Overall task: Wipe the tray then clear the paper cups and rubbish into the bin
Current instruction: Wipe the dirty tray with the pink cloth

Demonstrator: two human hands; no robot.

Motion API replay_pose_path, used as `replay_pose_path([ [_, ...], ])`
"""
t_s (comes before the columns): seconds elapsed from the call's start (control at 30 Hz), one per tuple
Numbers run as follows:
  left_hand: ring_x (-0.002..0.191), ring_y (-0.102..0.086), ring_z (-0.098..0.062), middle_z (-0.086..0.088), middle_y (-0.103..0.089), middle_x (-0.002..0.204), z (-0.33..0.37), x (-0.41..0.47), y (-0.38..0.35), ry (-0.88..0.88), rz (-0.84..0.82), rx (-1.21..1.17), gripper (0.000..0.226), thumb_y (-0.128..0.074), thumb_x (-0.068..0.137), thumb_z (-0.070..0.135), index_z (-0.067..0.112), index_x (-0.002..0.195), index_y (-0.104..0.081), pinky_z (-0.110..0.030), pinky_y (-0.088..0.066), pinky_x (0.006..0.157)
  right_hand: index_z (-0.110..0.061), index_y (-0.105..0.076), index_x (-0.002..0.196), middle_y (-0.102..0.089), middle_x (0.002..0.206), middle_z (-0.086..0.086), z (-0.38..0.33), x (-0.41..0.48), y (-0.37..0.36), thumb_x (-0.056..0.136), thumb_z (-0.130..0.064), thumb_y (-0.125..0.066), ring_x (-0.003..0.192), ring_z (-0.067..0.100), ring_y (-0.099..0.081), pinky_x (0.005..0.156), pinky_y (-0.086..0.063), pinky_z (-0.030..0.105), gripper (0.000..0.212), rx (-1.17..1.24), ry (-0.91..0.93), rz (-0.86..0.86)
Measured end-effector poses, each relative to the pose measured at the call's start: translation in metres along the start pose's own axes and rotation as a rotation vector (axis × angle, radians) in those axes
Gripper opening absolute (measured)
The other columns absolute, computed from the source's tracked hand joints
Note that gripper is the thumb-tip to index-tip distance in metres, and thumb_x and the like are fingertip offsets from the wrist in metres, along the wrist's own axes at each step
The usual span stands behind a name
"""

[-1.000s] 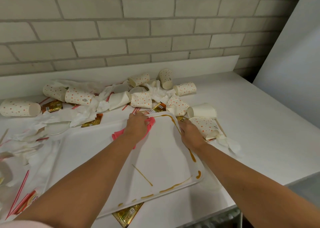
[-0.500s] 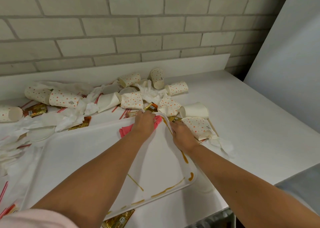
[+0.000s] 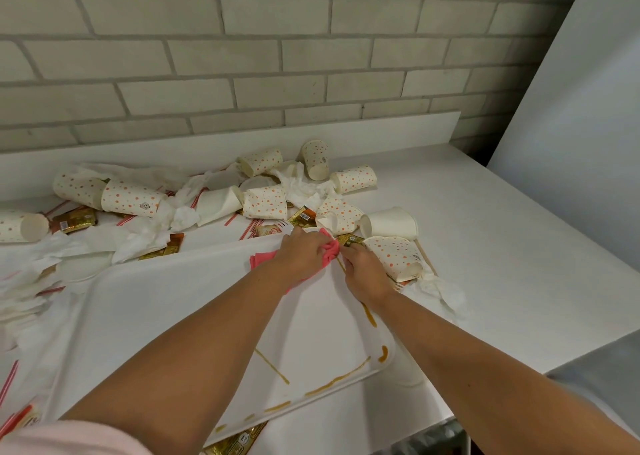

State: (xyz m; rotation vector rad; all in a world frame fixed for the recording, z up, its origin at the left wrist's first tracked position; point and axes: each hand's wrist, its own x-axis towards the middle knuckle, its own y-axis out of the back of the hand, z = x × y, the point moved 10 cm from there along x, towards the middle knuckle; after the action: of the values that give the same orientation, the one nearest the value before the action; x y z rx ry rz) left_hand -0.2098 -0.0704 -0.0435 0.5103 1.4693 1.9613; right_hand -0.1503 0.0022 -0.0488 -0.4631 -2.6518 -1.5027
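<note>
A white tray (image 3: pixel 145 316) lies on the counter, with brown sauce streaks (image 3: pixel 337 383) along its right and near edges. My left hand (image 3: pixel 301 255) presses a pink cloth (image 3: pixel 330 250) onto the tray's far right corner, fingers curled over it. My right hand (image 3: pixel 363 271) grips the tray's right rim just beside the cloth. Several dotted paper cups (image 3: pixel 265 202) lie tipped over behind the tray, mixed with crumpled napkins (image 3: pixel 149 233), gold sauce packets (image 3: pixel 74 219) and red straws (image 3: pixel 251 227). No bin is in view.
A brick wall (image 3: pixel 277 56) backs the white counter (image 3: pixel 519 253), and a pale panel (image 3: pixel 581 115) stands at the right. One crushed dotted cup (image 3: pixel 394 257) and a plain white cup (image 3: pixel 389 224) lie right of my hands. A gold packet (image 3: pixel 239 442) pokes out under the tray's near edge.
My left hand has pushed the pink cloth further into the tray's far right corner, bunching it and wiping off the streak there. My right hand stayed on the rim.
</note>
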Motion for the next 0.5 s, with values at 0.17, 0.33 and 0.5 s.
replay_pose_path([
  [0.17, 0.117, -0.037, -0.030, -0.003, -0.059, 0.122, 0.007, -0.013, -0.002, -0.034, -0.064, -0.050, 0.039, -0.035, 0.097, 0.013, 0.025, 0.130, -0.053, -0.042, -0.032, 0.095, 0.007, -0.064, 0.093, -0.061, 0.091, 0.020, 0.002, -0.001, 0.002, 0.091, 0.006, -0.039, 0.085, 0.032, -0.055, 0.067, -0.034, 0.031, 0.025, 0.065, -0.033, 0.026],
  [0.33, 0.119, -0.036, -0.026, 0.005, -0.056, 0.129, 0.012, -0.027, -0.004, -0.079, -0.126, -0.109, 0.036, -0.039, 0.097, 0.019, 0.027, 0.130, -0.053, -0.041, -0.027, 0.098, 0.004, -0.068, 0.096, -0.063, 0.091, 0.020, -0.005, -0.003, 0.003, 0.093, 0.003, -0.041, 0.080, 0.027, -0.053, 0.066, -0.032, 0.026, 0.027, 0.097, 0.010, 0.025],
  [0.5, 0.117, -0.037, -0.022, 0.010, -0.055, 0.128, 0.011, -0.040, -0.005, -0.120, -0.135, -0.143, 0.033, -0.046, 0.094, 0.022, 0.026, 0.126, -0.057, -0.042, -0.028, 0.100, 0.006, -0.067, 0.085, -0.060, 0.082, 0.019, -0.011, -0.007, 0.004, 0.092, 0.000, -0.045, 0.074, 0.029, -0.052, 0.066, -0.038, 0.037, 0.023, 0.089, 0.050, 0.025],
])
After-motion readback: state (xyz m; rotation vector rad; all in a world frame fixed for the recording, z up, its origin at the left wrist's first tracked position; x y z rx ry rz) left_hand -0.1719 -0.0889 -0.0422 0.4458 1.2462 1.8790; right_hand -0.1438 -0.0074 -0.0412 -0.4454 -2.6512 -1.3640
